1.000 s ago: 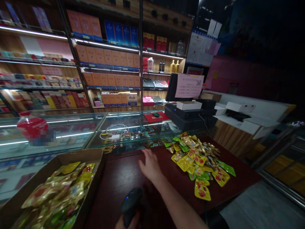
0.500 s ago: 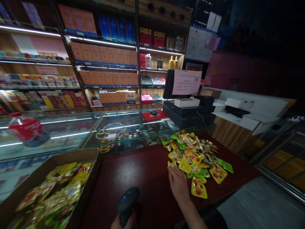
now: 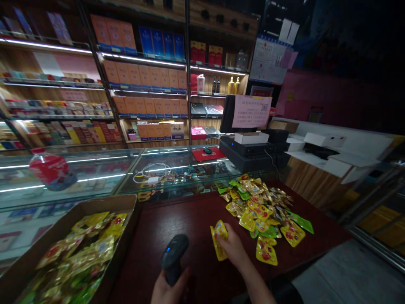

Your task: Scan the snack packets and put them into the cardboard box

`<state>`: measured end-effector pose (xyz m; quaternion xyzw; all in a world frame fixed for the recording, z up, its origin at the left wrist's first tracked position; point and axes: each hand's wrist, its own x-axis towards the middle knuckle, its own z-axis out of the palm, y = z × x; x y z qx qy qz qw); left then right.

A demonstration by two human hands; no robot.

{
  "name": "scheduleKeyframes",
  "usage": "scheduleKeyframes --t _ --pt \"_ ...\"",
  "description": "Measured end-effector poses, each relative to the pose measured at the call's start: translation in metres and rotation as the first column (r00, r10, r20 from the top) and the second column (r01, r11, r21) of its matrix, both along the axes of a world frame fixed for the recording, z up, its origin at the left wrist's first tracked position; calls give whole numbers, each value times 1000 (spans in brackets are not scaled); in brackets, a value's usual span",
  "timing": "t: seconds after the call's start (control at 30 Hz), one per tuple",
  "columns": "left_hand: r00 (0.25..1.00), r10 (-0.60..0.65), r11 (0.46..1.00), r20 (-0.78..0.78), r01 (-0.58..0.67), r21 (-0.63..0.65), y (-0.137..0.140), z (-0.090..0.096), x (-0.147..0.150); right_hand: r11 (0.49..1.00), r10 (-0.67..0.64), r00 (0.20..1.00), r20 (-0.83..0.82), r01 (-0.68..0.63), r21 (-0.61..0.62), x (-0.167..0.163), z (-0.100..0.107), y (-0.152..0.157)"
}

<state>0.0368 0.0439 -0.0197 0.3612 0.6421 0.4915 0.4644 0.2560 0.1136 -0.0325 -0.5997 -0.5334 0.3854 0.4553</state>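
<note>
Low in the view, my left hand point(image 3: 169, 289) is wrapped round the handle of a black barcode scanner point(image 3: 174, 253) with a small blue light on it. My right hand point(image 3: 232, 245) pinches a yellow snack packet point(image 3: 219, 240) over the dark red tabletop point(image 3: 177, 211). Just beyond that hand lies a heap of small gold, yellow and green snack packets point(image 3: 256, 207). At the left, an open cardboard box point(image 3: 131, 211) contains more such packets point(image 3: 82, 253).
Behind the tabletop runs a glass display counter point(image 3: 104, 169) bearing a red-labelled bottle point(image 3: 50, 169), a white cable point(image 3: 152, 175) and a mouse point(image 3: 207, 150). A monitor point(image 3: 228, 118) stands on a black cash drawer point(image 3: 253, 158). Stocked shelves point(image 3: 145, 88) line the wall.
My right hand has lifted a yellow packet from the near edge of the heap and moved slightly left. My left hand has raised the scanner a little. The camera view has shifted slightly.
</note>
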Motion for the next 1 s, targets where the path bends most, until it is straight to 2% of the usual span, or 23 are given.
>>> scheduleKeyframes --t 0.07,0.13,0.27,0.37,0.53,0.6,0.7,0.77,0.8,0.87,0.93,1.0 --pt "999 -33 998 -12 34 58 11 13 7 992 114 982 -153 -119 -27 -14 9 -17" --pt "995 -97 988 11 95 125 21 25 14 980 185 962 -201 -197 -39 -26 22 -33" --pt "973 -232 957 18 225 183 31 38 23 947 317 933 -173 -322 -6 -34 50 -51" --pt "965 -262 952 19 255 167 31 40 24 944 327 937 -122 -329 9 -30 58 -56" --pt "983 -154 975 95 136 175 25 49 24 969 248 959 -135 -246 31 -35 42 -65" --pt "981 -118 985 156 96 140 21 54 26 977 214 952 -218 -204 67 -41 34 -71" --pt "958 -81 996 274 71 44 17 55 27 963 265 845 -466 -253 89 -50 26 -77" --pt "948 -65 997 313 77 -26 17 53 23 943 308 776 -550 -325 69 -52 23 -75" --pt "954 -60 996 294 78 -49 18 51 20 938 313 778 -545 -342 52 -51 20 -72" --pt "980 -58 996 190 69 -53 18 49 10 959 253 839 -481 -281 14 -46 12 -61" --pt "995 -81 997 51 81 -8 14 50 -1 993 97 900 -426 -119 -25 -37 1 -47" --pt "986 -156 988 -55 156 11 6 53 -11 998 -55 903 -426 40 -45 -26 -8 -33"
